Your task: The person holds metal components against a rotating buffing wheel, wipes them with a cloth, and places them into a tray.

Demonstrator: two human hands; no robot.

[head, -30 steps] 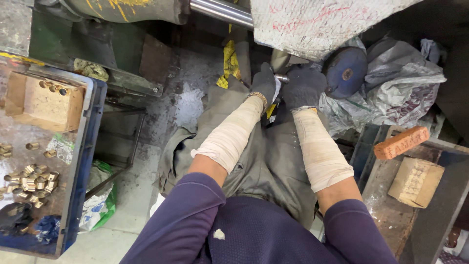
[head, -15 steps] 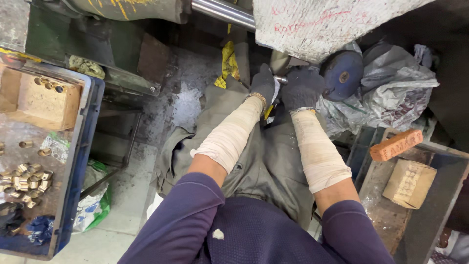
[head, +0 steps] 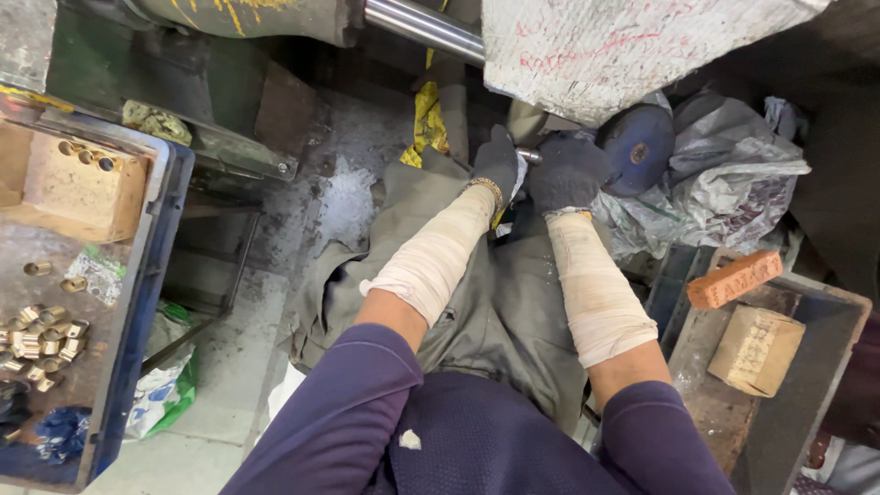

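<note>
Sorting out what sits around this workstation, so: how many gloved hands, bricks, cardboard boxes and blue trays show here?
Gloved hands: 2, left hand and right hand
Brick: 1
Cardboard boxes: 2, left box, right box
Blue tray: 1
Total: 6

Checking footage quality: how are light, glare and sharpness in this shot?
Head view: even light, sharp overall; glare on the steel rod; deep shadow around the gloved left hand and right hand, so what they grip is unclear; brass parts in the tray are crisp.
</note>
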